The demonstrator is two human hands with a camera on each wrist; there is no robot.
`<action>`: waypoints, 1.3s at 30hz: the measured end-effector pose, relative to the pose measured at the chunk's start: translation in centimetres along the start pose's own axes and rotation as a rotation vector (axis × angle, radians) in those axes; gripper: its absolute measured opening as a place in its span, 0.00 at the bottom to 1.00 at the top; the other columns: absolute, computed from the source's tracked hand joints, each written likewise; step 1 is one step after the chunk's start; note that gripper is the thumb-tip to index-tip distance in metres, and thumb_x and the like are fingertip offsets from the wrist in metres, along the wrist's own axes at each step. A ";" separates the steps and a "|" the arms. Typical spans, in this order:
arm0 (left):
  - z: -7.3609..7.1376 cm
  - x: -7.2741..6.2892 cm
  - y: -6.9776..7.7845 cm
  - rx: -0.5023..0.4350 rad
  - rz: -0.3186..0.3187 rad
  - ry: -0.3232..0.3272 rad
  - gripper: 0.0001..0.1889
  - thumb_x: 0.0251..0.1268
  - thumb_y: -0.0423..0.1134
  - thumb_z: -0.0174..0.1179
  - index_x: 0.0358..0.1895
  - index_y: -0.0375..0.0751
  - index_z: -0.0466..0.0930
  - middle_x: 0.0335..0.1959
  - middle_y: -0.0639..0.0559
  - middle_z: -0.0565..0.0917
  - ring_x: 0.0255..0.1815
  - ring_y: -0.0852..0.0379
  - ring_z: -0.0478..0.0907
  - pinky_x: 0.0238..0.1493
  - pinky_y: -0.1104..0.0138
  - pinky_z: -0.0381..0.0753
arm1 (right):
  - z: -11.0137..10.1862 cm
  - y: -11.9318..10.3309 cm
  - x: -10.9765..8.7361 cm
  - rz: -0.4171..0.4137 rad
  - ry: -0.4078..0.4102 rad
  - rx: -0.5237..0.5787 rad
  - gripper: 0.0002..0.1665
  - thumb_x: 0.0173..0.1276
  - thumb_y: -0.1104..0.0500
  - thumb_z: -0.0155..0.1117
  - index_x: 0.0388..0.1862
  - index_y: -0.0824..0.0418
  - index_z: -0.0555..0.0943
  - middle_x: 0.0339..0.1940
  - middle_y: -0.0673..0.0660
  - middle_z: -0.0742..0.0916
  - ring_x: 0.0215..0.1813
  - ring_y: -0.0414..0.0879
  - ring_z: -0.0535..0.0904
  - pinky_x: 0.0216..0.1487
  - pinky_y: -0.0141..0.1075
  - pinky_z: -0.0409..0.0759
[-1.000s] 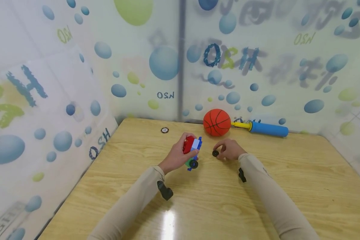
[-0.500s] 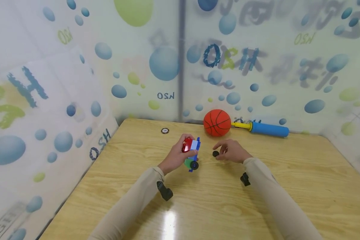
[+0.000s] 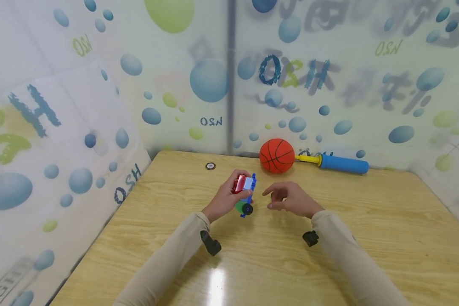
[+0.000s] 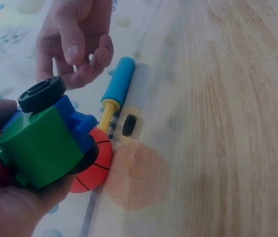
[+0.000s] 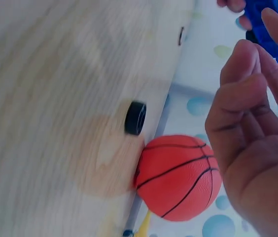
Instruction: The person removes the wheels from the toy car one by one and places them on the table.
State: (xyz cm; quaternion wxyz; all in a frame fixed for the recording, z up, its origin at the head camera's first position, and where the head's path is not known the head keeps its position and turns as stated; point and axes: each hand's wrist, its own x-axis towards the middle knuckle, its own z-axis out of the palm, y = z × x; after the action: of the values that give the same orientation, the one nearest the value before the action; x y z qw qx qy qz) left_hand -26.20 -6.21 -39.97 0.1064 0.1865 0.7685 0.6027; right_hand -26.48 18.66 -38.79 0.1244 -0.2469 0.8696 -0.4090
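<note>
My left hand (image 3: 226, 197) grips a toy car (image 4: 40, 140) built of red, white, blue and green blocks, with black wheels. Its green end and one wheel (image 4: 42, 94) stick out past the fingers in the left wrist view. To the right of the car, my right hand (image 3: 293, 199) hovers over the table, its fingers loosely bent and holding nothing. A loose black wheel (image 5: 135, 118) stands on the table below that hand, apart from the fingers. In the head view the fingers hide most of this wheel.
A red basketball (image 3: 277, 156) sits at the back of the wooden table (image 3: 168, 255), against the patterned wall. Beside it lies a blue pump (image 3: 344, 164) with a yellow end. A small round chip (image 3: 210, 166) lies at the back left.
My right hand has lifted off the loose wheel and shifted slightly left and nearer, fingers spreading a little. The left hand keeps its hold on the toy car, almost still.
</note>
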 end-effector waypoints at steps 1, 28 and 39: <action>0.0 0.0 0.0 -0.003 0.002 0.002 0.22 0.74 0.40 0.58 0.65 0.62 0.64 0.58 0.42 0.74 0.45 0.50 0.86 0.49 0.56 0.86 | 0.2 -0.1 -0.1 -0.010 -0.002 0.011 0.21 0.65 0.61 0.72 0.56 0.63 0.82 0.31 0.55 0.84 0.31 0.44 0.79 0.32 0.35 0.80; 0.6 0.5 0.0 -0.049 -0.060 0.074 0.23 0.74 0.40 0.57 0.66 0.56 0.62 0.61 0.44 0.72 0.60 0.47 0.71 0.53 0.63 0.77 | 4.1 -1.7 0.1 -0.151 -0.035 0.170 0.19 0.67 0.60 0.70 0.56 0.57 0.83 0.37 0.58 0.86 0.35 0.46 0.85 0.39 0.36 0.86; 0.7 0.5 0.2 -0.012 -0.047 0.081 0.23 0.74 0.41 0.58 0.66 0.56 0.61 0.63 0.43 0.73 0.60 0.47 0.74 0.57 0.58 0.80 | 5.1 -2.1 0.3 -0.188 0.002 0.142 0.15 0.69 0.61 0.67 0.54 0.59 0.83 0.35 0.58 0.87 0.28 0.41 0.81 0.34 0.38 0.84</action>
State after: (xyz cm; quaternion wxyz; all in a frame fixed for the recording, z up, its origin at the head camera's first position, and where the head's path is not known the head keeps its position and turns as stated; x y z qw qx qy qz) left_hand -26.33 -5.39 -39.95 0.0906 0.1433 0.7727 0.6117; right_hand -23.92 14.05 -40.35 0.1022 -0.3174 0.8117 -0.4796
